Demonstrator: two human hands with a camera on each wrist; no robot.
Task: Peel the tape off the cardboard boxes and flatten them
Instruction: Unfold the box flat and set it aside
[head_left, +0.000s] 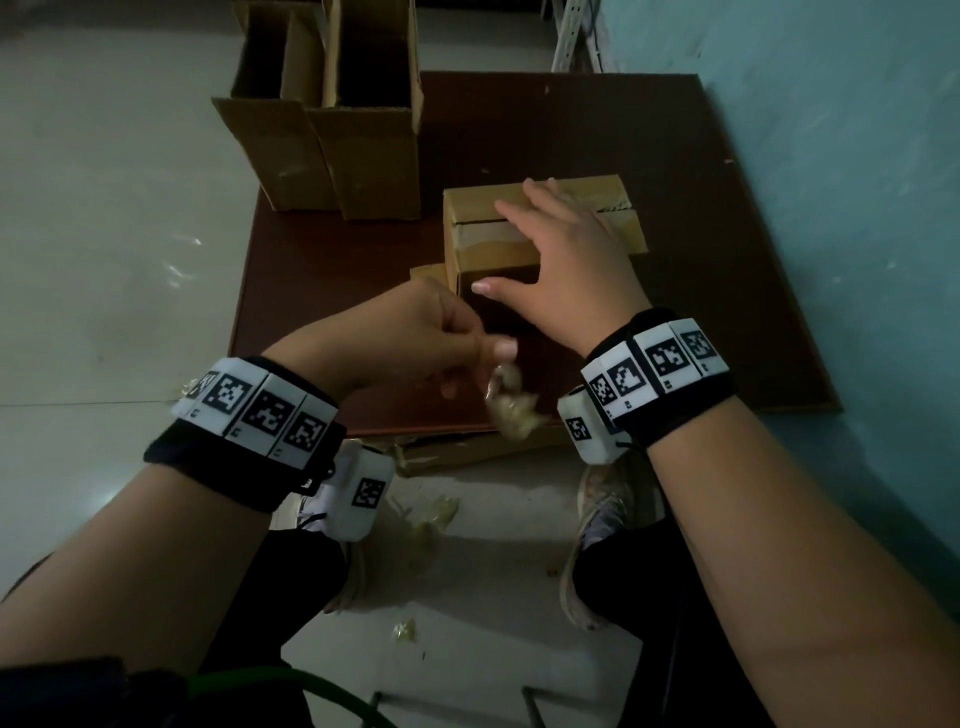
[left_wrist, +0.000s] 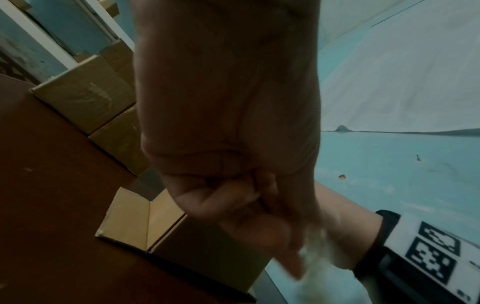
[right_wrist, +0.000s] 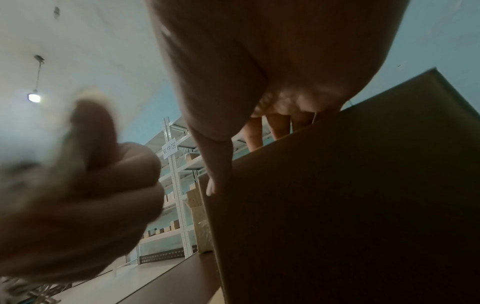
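Observation:
A small cardboard box (head_left: 480, 244) stands on the dark brown board (head_left: 727, 291), with clear tape (head_left: 480, 238) still across its top seam. My right hand (head_left: 566, 260) lies on the box top with straight, spread fingers, the thumb down its near face; the same box (right_wrist: 337, 195) fills the right wrist view. My left hand (head_left: 441, 338) hovers just in front of the box, fingers curled, pinching a crumpled wad of peeled tape (head_left: 511, 402) that hangs below the fingertips. The left wrist view shows the blurred wad (left_wrist: 315, 253) under the curled fingers (left_wrist: 215, 197).
Two taller open boxes (head_left: 332, 150) stand at the board's far left corner. A flattened box (head_left: 467, 452) lies at the board's near edge, with tape scraps (head_left: 434, 514) on the pale floor by my shoes. A blue wall (head_left: 857, 208) runs along the right.

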